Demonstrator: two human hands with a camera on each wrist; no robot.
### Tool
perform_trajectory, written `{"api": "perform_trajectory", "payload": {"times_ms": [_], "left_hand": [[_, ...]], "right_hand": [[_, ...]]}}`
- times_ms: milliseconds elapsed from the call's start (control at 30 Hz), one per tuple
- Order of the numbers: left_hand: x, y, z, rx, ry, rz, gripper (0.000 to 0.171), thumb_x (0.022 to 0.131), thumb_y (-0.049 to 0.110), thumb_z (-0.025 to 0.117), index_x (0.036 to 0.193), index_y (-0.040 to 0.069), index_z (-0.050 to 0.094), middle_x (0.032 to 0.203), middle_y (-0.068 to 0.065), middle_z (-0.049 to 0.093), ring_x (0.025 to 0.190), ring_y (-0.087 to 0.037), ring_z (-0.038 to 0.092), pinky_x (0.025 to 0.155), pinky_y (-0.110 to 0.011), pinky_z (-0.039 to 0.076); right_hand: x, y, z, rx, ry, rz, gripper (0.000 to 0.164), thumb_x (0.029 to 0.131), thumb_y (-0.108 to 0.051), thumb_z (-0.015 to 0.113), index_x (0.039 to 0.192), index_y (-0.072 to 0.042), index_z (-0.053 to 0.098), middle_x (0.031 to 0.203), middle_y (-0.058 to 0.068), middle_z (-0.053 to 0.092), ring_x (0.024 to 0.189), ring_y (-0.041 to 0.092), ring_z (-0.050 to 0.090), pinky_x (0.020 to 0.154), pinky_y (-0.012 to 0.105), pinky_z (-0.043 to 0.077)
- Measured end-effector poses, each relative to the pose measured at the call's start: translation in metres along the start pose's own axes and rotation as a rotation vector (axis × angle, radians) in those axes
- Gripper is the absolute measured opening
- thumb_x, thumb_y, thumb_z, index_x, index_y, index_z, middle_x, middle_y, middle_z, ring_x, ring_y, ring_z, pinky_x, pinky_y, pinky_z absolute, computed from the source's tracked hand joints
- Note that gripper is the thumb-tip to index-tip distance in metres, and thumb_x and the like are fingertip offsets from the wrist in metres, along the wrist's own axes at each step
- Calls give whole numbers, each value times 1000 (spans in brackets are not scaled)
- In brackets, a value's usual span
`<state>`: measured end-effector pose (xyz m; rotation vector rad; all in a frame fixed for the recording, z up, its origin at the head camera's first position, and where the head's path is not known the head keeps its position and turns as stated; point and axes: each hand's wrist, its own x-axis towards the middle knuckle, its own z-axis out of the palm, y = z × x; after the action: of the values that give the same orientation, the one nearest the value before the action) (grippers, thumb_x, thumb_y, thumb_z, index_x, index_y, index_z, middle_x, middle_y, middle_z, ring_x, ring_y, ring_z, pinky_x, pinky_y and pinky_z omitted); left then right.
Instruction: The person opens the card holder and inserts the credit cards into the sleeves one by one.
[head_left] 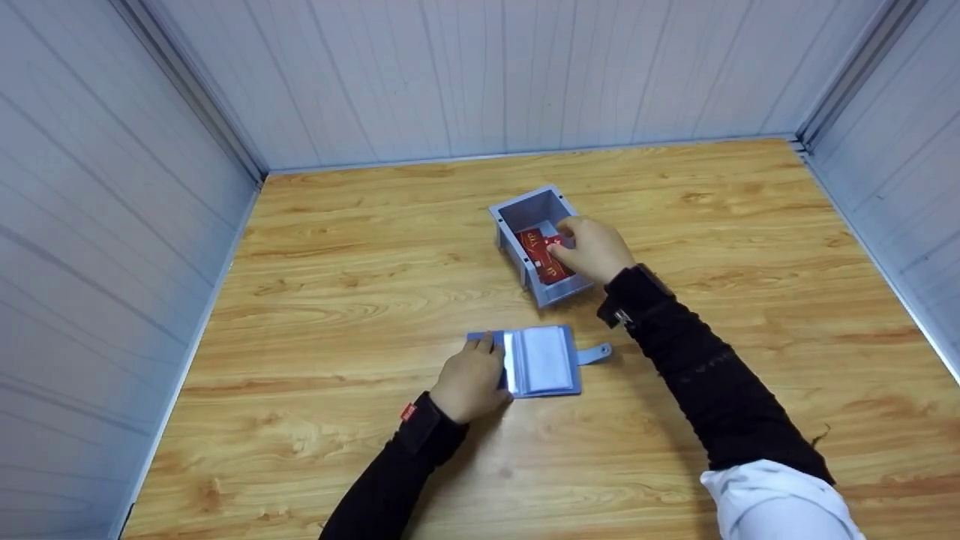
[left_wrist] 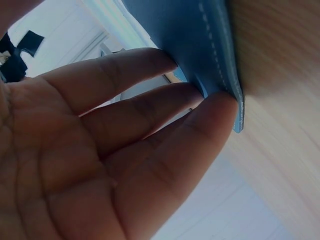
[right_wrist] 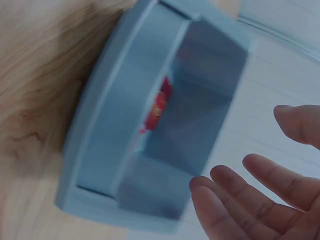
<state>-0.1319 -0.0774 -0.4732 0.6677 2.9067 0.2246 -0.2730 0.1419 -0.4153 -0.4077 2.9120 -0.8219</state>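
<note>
Two bare hands at work over a wood-grain table (head_left: 337,315), with pale panels (head_left: 495,75) standing around it. Farthest left, a black sleeve (head_left: 390,480) with a small red tag (head_left: 408,412) at the wrist. Next, the left hand (head_left: 469,382), over the left cover of an opened blue card holder (head_left: 517,364). Grips that cover between thumb and fingers: seen from the left wrist, thumb tip on the stitched edge close to a corner, other fingertips just beside it on the same cover. To the right of those fingers, clear sleeves (head_left: 546,358) uppermost in the holder, then a blue strap (head_left: 595,354) with a round snap, extended rightward.

Beyond the holder and apart from it, a grey box (head_left: 562,292), set at a slant, open side up. Inside, red cards (head_left: 551,266) with gold lettering; cannot tell exactly how many. Over the box's right rim, the right hand (head_left: 596,251), thumb and forefinger close above the cards. Cannot tell from the head view whether touching. From the right wrist, thumb and fingers spread apart, red showing deeper in the box. Farthest right, a second black sleeve (head_left: 712,390), then white cloth (head_left: 780,499) higher on the arm.
</note>
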Motion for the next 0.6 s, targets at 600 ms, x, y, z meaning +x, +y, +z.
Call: {"api": "perform_trajectory", "payload": {"times_ms": [600], "left_hand": [[0, -1, 0, -28, -22, -3, 76, 77, 36, 78, 135, -6, 54, 141, -30, 50, 127, -42, 52, 94, -48, 54]], "right_hand": [[39, -5, 49, -242, -105, 120, 27, 92, -22, 60, 101, 3, 67, 104, 21, 70, 94, 34, 66, 83, 47, 54]]}}
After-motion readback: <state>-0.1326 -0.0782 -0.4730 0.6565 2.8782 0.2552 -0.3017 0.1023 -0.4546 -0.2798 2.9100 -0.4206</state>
